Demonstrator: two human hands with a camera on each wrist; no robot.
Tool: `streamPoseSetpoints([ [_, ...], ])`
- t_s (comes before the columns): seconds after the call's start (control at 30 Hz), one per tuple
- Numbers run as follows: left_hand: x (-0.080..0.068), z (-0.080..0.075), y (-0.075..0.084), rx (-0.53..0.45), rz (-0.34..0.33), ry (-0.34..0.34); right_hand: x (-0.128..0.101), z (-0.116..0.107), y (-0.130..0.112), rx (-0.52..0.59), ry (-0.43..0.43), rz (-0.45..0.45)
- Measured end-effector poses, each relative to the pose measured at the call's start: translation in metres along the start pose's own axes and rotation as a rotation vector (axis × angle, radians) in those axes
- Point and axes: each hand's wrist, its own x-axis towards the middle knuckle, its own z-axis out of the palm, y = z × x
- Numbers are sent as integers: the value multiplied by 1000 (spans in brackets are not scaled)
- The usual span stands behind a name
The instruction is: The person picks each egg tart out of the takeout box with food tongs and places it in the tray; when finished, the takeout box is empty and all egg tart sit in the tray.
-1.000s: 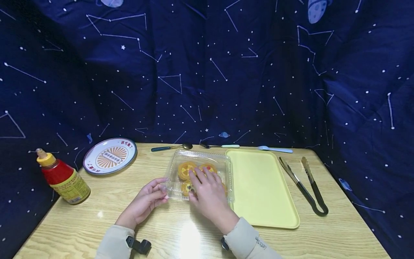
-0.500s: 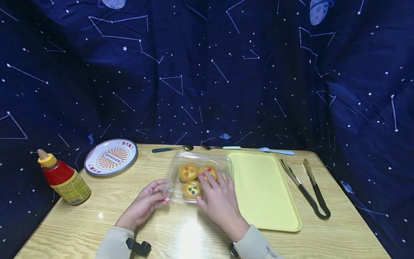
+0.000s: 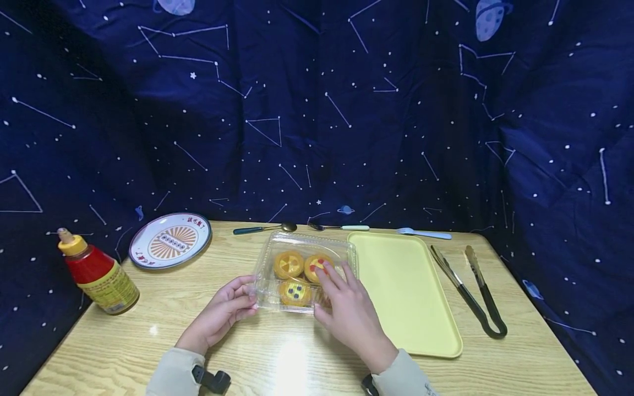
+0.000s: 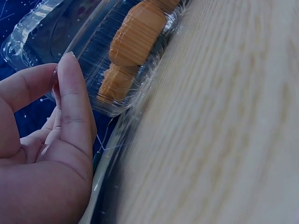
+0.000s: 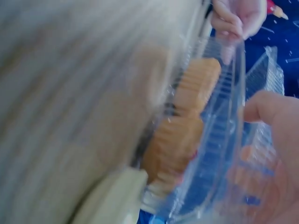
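A clear plastic clamshell box (image 3: 266, 275) sits mid-table with several small tarts inside. An orange-patterned tart (image 3: 289, 265) lies behind one with dark blue spots (image 3: 295, 292). To their right is a red-spotted tart (image 3: 317, 265); another beside it is mostly hidden by the hand. At the box's left edge, my left hand (image 3: 223, 313) pinches the plastic rim between thumb and index finger, as the left wrist view shows. My right hand (image 3: 349, 316) is over the box's right side, fingers extended and slightly spread above the tarts. The right wrist view is blurred; finger contact is unclear.
A yellow tray (image 3: 403, 297) lies right of the box, with black-handled tongs (image 3: 477, 300) beyond it. A spoon (image 3: 264, 228), a fork (image 3: 339, 226) and a blue fork (image 3: 423, 233) line the back edge. At left are a plate (image 3: 170, 242) and a sauce bottle (image 3: 101, 275).
My right hand has moved right across the box, uncovering the blue-spotted tart and more of the red-spotted one. My left hand stays on the rim. The view has shifted slightly.
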Motion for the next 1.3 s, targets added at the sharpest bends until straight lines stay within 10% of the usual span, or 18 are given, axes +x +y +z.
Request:
streamPoseSetpoints([
  [1.07,-2,1,0,5,25,-24,15,-30,25,259,-166,38],
  [1.3,-3,6,4,31,-10,41,17,-28,23,161,-179,-22],
])
